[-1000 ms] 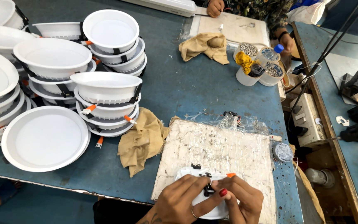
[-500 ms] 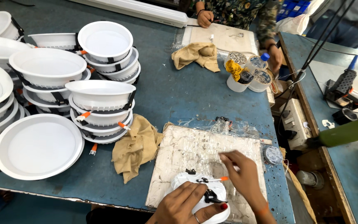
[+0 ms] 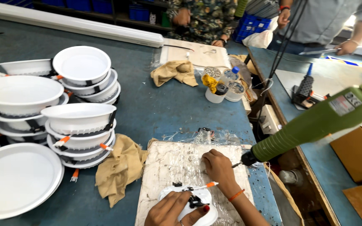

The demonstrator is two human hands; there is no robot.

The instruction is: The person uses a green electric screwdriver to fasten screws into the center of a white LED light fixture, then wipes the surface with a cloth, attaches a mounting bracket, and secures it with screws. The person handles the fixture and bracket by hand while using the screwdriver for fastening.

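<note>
- Resting on a small white round lamp housing (image 3: 191, 205), the left hand (image 3: 170, 211) presses it down at the near edge of the board, fingers spread loosely over its top and side — holding it in place rather than gripping around it.
- The housing lies on a white, plastic-wrapped work board (image 3: 181, 167) on the blue table (image 3: 168, 109); a black clip and an orange-tipped wire (image 3: 208, 184) stick out from its top.
- The right hand (image 3: 218, 167) lies palm down on the board, just beyond the housing, fingers curled inward and narrow; whether they pinch anything small cannot be told. An orange band sits on that wrist.
- Just right of the right hand hangs a green electric screwdriver (image 3: 315, 123), its dark tip pointing at the hand — close to it, not held.
- A tan cloth (image 3: 120, 167) lies crumpled just left of the board, touching its edge.
- Stacks of white lamp housings (image 3: 80, 129) stand left of the cloth, with one flat white round panel (image 3: 15, 180) at the near left.
- Far across the table: a second tan cloth (image 3: 172, 72), a cluster of small white cups (image 3: 223, 86), and another board (image 3: 197, 54).
- Two other people stand at the far edge; one's hand (image 3: 346, 47) rests on the neighbouring table.
</note>
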